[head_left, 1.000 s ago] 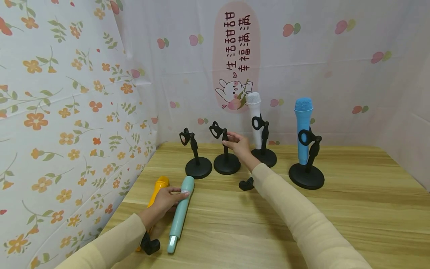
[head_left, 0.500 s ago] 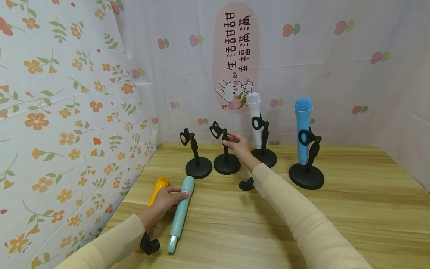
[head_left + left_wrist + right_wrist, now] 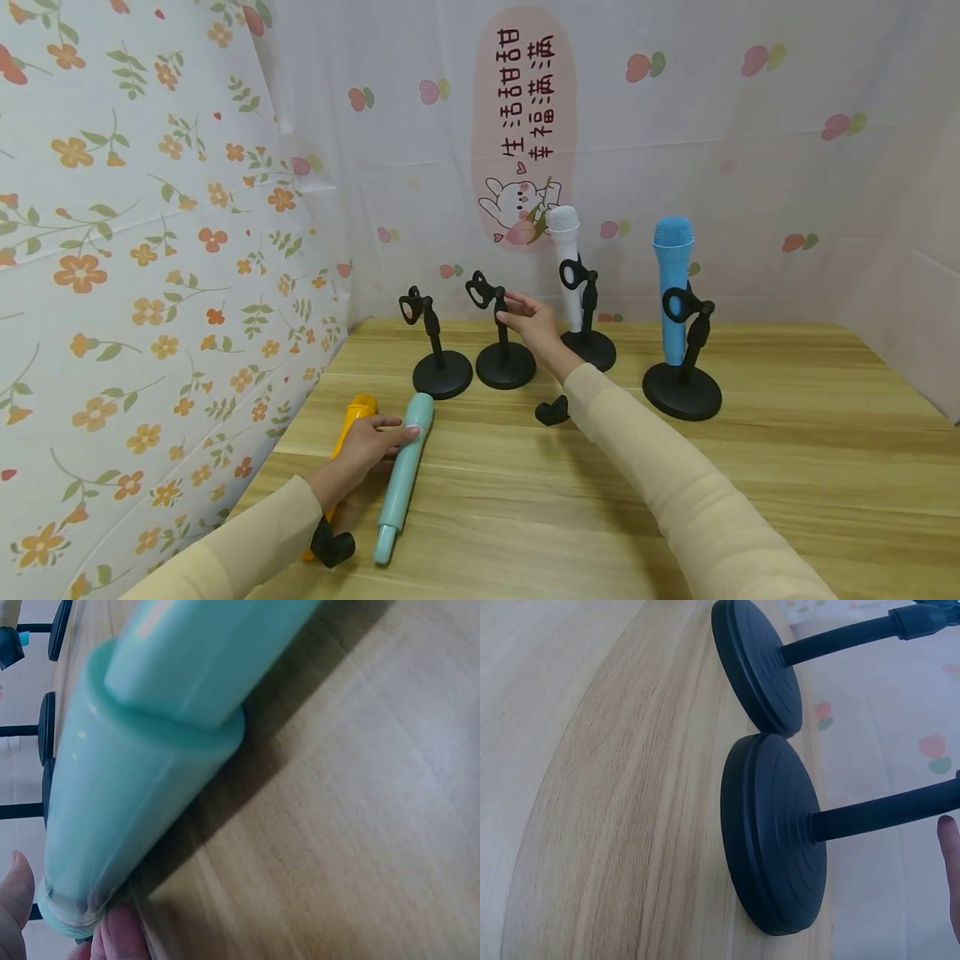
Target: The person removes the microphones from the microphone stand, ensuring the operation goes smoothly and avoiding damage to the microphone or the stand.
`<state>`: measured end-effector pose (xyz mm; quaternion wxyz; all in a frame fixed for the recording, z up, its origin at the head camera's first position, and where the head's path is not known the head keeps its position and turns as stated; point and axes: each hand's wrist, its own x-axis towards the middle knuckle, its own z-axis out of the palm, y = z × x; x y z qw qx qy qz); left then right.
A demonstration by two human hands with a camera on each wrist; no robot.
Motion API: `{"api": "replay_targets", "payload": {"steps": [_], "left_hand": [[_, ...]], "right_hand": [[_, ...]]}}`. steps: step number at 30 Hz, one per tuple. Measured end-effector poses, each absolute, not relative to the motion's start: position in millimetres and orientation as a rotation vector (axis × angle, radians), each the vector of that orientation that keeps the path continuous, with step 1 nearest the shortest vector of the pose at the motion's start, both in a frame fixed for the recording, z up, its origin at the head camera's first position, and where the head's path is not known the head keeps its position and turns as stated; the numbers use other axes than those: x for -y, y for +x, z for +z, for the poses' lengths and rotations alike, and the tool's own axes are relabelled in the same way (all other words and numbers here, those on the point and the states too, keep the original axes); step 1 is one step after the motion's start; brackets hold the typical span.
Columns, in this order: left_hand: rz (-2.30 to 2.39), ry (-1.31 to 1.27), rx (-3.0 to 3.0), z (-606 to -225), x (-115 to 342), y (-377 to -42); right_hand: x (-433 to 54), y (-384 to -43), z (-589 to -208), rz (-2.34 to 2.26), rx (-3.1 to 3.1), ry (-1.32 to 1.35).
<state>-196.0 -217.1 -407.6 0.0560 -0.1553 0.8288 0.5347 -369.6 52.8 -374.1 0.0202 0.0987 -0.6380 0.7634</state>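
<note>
A mint-green microphone (image 3: 401,479) lies slanted on the table, and my left hand (image 3: 363,450) grips it just below its head, thumb on one side and fingertips on the other, as the left wrist view also shows. An orange microphone (image 3: 356,412) lies partly hidden beneath that hand and wrist. My right hand (image 3: 534,327) pinches the upper pole of a black microphone stand (image 3: 507,365), its clip holding nothing. In the right wrist view a fingertip (image 3: 948,829) reaches the pole above the round base (image 3: 776,836). Left of it stands another black stand (image 3: 442,375) with a bare clip.
To the right, a white microphone (image 3: 567,250) and a blue microphone (image 3: 675,275) sit upright in the clips of their own black stands. A wooden table (image 3: 510,517) lies beneath everything. Patterned cloth (image 3: 420,167) hangs behind and at the left.
</note>
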Motion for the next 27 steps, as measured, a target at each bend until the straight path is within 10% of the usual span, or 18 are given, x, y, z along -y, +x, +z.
{"api": "replay_targets", "payload": {"steps": [27], "left_hand": [[1.673,-0.273,-2.642,-377.4,210.4,-211.6]], "right_hand": [[-91.8,-350.7,-374.5,2.353,1.972,0.410]]}}
